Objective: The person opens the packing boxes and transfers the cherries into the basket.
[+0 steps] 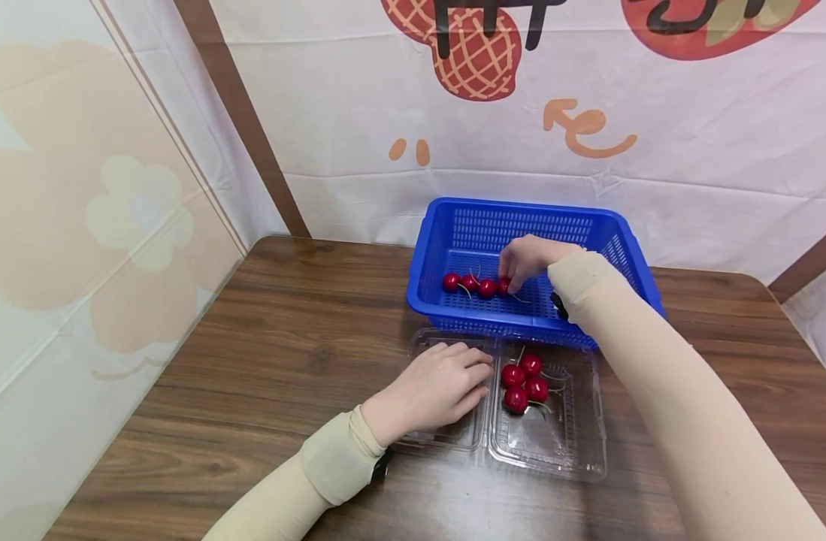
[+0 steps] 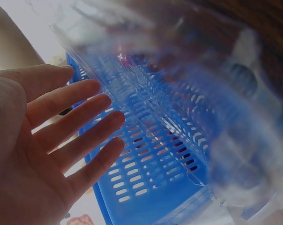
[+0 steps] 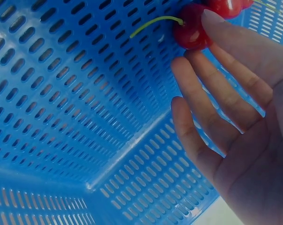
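My right hand (image 1: 531,257) reaches down into a blue plastic basket (image 1: 446,203). Its thumb and fingers pinch a red cherry (image 3: 190,32) with a green stem, at the right end of a row of several cherries (image 1: 468,282) on the basket floor. In front of the basket lies an unfolded clear plastic clamshell box (image 1: 544,451). Several cherries (image 1: 536,388) with stems sit in its right half. My left hand (image 1: 433,389) lies over the left half (image 1: 446,438), palm down, fingers extended; the left wrist view shows the fingers (image 2: 87,119) spread beside the clear plastic.
Everything stands on a brown wood-grain table (image 1: 270,361). Behind the basket hangs a white printed cloth (image 1: 345,90), which continues along the left side. The basket's raised walls surround my right hand.
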Demonstrator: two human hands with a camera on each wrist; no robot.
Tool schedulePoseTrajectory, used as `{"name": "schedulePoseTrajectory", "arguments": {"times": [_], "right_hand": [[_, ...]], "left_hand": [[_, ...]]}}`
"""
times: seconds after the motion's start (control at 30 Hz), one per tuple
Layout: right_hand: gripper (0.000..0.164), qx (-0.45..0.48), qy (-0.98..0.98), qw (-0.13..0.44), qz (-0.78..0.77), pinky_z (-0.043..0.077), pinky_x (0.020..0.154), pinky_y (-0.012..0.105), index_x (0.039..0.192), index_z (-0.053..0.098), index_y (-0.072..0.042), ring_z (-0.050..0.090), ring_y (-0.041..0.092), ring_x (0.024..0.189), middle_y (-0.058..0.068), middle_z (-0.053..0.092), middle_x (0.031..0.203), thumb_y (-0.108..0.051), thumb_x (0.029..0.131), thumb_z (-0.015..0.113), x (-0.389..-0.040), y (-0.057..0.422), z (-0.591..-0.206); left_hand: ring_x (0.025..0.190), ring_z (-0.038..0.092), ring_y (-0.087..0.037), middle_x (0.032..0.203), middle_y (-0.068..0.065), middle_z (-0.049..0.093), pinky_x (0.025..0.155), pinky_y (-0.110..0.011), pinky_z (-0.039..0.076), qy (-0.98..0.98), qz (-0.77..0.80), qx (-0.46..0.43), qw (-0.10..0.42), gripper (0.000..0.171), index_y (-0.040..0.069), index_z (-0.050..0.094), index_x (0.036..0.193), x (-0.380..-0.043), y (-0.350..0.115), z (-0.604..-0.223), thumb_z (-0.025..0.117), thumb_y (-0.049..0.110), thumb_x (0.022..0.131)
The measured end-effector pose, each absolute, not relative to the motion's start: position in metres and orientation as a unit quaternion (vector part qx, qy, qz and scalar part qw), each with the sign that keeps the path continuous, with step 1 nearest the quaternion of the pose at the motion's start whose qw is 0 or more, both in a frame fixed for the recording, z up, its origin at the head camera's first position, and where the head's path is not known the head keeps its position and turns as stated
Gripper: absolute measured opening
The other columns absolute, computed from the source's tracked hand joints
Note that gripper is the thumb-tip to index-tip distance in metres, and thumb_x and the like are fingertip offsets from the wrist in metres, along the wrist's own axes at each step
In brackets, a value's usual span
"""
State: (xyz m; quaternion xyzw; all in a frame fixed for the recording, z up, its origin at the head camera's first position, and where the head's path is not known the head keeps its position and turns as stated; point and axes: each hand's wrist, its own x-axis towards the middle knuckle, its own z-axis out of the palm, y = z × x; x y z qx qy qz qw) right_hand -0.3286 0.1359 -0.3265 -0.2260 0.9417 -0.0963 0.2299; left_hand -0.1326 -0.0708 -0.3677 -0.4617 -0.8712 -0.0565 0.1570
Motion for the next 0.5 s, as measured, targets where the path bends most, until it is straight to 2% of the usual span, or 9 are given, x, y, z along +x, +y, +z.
{"name": "schedulePoseTrajectory", "arguments": {"times": [0.3, 0.5], "right_hand": [[0.025, -0.232, 0.945, 0.212, -0.09, 0.051, 0.083, 0.045, 0.102, 0.065, -0.007, 0.062, 0.023, 0.085, 0.013, 0.065, 0.105, -0.023, 0.083, 0.065, -0.326, 0.14, -0.314], [0.023, -0.235, 0.947, 0.202, -0.091, 0.05, 0.083, 0.046, 0.1, 0.066, -0.01, 0.062, 0.025, 0.086, 0.011, 0.065, 0.1, -0.027, 0.085, 0.063, -0.322, 0.144, -0.302]], "left_hand": [[0.099, 0.056, -0.013, 0.111, 0.004, 0.064, 0.076, -0.03, 0.048, -0.871, -0.055, -0.461, 0.158, 0.023, 0.017, 0.068, 0.102, -0.132, -0.069, -0.369, 0.055, 0.029, 0.088], [0.098, 0.056, -0.013, 0.111, 0.004, 0.065, 0.076, -0.03, 0.048, -0.871, -0.051, -0.462, 0.161, 0.023, 0.017, 0.068, 0.102, -0.132, -0.068, -0.369, 0.055, 0.029, 0.088]]}}
